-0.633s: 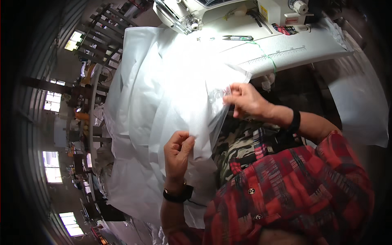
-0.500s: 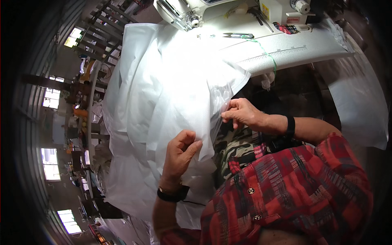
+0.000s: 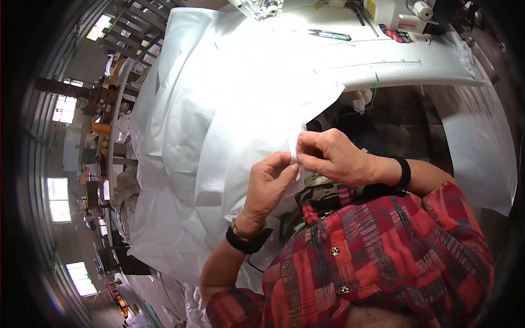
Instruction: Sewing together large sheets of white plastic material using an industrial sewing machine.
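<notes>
A large sheet of white woven plastic fabric [image 3: 180,136] drapes from the sewing machine table over my lap, its upper part washed out by bright light. At its right edge my left hand [image 3: 269,183] pinches the fabric between thumb and forefinger. Close beside it, my right hand [image 3: 336,156] is also closed in a pinch on the same edge, fingertips almost touching the left ones. The sewing machine's needle end [image 3: 265,7] stands at the top, beyond the fabric.
On the white table [image 3: 394,71], marked with a ruler scale, lie thread snips [image 3: 330,35] and a plaid cloth scrap [image 3: 395,34]. A green thread [image 3: 375,87] hangs over the front edge. Clear plastic sheeting [image 3: 481,142] hangs at the right. Cluttered shelving [image 3: 117,126] stands at the left.
My left hand has moved right and up, closing on the fabric edge. The hands have come together, and the fabric edge between them is now gathered in both pinches.
</notes>
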Motion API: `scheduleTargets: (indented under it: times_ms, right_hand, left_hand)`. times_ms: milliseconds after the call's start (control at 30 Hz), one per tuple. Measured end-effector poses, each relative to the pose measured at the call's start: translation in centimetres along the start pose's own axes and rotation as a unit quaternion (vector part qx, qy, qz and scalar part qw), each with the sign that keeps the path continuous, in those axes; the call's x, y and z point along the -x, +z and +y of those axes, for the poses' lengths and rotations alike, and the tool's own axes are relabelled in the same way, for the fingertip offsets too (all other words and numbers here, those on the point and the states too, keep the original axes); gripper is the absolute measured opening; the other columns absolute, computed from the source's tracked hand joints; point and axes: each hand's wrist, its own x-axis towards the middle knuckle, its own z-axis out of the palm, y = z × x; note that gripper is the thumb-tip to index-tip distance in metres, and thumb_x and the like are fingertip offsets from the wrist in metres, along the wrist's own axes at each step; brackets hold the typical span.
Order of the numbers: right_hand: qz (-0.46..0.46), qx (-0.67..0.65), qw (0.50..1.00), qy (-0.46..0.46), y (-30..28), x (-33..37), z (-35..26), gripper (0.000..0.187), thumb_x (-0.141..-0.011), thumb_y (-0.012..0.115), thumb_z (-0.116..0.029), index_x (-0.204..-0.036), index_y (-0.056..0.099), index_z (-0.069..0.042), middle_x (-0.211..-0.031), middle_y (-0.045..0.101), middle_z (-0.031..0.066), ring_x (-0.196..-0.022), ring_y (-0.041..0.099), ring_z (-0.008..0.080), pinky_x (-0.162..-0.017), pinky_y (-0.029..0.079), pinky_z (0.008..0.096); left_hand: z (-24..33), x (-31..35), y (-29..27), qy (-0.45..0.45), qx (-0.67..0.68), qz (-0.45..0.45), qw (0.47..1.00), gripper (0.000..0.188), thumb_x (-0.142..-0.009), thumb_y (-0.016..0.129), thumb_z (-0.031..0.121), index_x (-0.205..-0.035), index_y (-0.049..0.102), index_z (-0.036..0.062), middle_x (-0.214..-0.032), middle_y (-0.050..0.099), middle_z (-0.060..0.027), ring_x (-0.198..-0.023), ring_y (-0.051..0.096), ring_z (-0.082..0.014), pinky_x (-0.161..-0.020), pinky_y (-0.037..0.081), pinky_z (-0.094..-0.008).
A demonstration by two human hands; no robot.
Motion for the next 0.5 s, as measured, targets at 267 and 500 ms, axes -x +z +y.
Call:
scheduleTargets:
  times_ms: [267, 500]
  right_hand:
    - [0.013, 0.114, 0.989, -0.092, 0.9, 1.0, 0.5, 0.02, -0.087, 0.062, -0.021, -0.086, 0.055, -0.002, -0.068, 0.062, 0.0179, -0.066, 0.064, 0.0364, -0.059, 0.05, 0.0431]
    - [-0.075, 0.243, 0.949, -0.184, 1.2, 1.1, 0.6, 0.019, -0.083, 0.064, -0.017, -0.084, 0.053, -0.001, -0.074, 0.064, 0.0145, -0.069, 0.068, 0.0306, -0.057, 0.053, 0.0397]
  left_hand:
    - [-1.6, -0.1, 0.4, 0.032, -0.065, -0.004, 0.997, 0.017, -0.089, 0.061, 0.003, -0.105, 0.063, -0.0028, -0.092, 0.068, -0.0049, -0.084, 0.061, -0.0075, -0.075, 0.048, -0.0216]
    - [-1.7, -1.0, 1.0, -0.034, 0.186, 0.061, 0.98, 0.022, -0.098, 0.057, 0.01, -0.116, 0.057, -0.0015, -0.091, 0.062, 0.0004, -0.078, 0.057, -0.0029, -0.062, 0.046, -0.0191]
